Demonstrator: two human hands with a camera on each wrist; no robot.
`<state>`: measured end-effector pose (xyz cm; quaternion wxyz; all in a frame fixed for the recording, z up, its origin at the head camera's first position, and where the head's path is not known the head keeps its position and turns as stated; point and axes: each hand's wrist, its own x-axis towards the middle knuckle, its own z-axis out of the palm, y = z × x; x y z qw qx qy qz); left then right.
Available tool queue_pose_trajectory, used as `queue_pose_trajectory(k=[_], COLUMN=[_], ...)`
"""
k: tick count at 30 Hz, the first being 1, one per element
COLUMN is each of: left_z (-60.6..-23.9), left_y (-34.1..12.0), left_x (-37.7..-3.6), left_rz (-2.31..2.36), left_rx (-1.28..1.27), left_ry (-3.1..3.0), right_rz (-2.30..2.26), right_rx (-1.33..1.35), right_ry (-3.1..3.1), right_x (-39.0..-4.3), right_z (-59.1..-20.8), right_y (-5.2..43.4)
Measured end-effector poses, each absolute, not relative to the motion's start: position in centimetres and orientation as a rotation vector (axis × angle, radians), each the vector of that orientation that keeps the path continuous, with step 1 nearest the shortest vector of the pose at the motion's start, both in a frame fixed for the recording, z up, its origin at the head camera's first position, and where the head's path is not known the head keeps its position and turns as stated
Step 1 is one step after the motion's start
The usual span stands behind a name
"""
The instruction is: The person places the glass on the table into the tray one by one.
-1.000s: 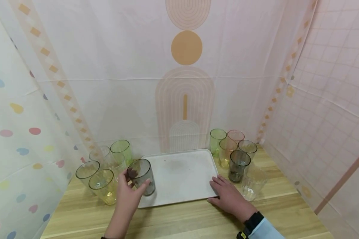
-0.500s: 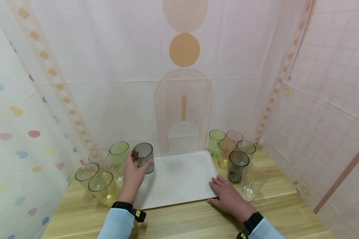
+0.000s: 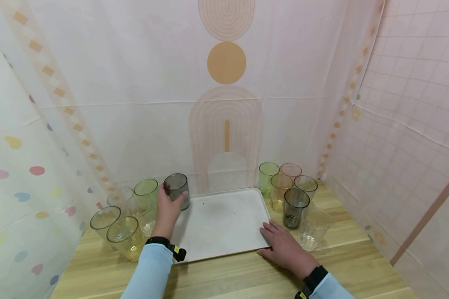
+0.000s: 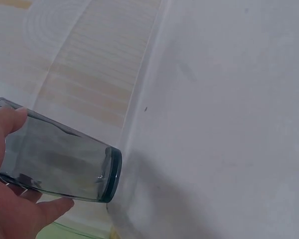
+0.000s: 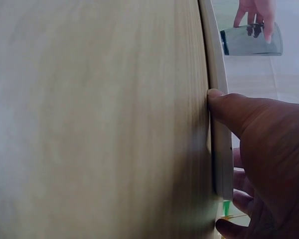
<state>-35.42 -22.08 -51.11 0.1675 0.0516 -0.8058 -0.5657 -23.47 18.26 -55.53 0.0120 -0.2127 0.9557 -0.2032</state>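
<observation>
My left hand (image 3: 174, 197) grips a smoky grey glass (image 3: 177, 189) at the far left corner of the white tray (image 3: 224, 220). The left wrist view shows the thumb and fingers around the grey glass (image 4: 60, 162), its base by the tray's rim (image 4: 139, 124). I cannot tell whether it touches the tray. My right hand (image 3: 282, 245) lies flat on the tray's near right corner. In the right wrist view its thumb (image 5: 229, 107) presses against the tray's edge (image 5: 215, 74), with the grey glass (image 5: 251, 42) far across the tray.
Left of the tray stands a cluster of glasses, among them a green one (image 3: 146, 192) and a yellow one (image 3: 121, 237). Right of it stand several more, including a dark grey glass (image 3: 294, 206) and a clear glass (image 3: 313, 227). Fabric walls enclose the wooden table (image 3: 228, 274).
My left hand has carried the grey glass from the tray's near left part to its far left corner. The right hand has stayed on the near right corner.
</observation>
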Motion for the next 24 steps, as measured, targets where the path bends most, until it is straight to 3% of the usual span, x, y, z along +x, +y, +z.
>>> queue_pose_trajectory(k=[24], left_z=[-51.9], left_y=[-22.3], left_x=[-36.8], left_rz=[-1.624], left_rx=[0.215], left_ry=[-2.339], right_rz=[-0.646], right_rx=[-0.657], right_ry=[2.969], right_x=[-23.6], right_z=[-55.8], right_y=[18.3])
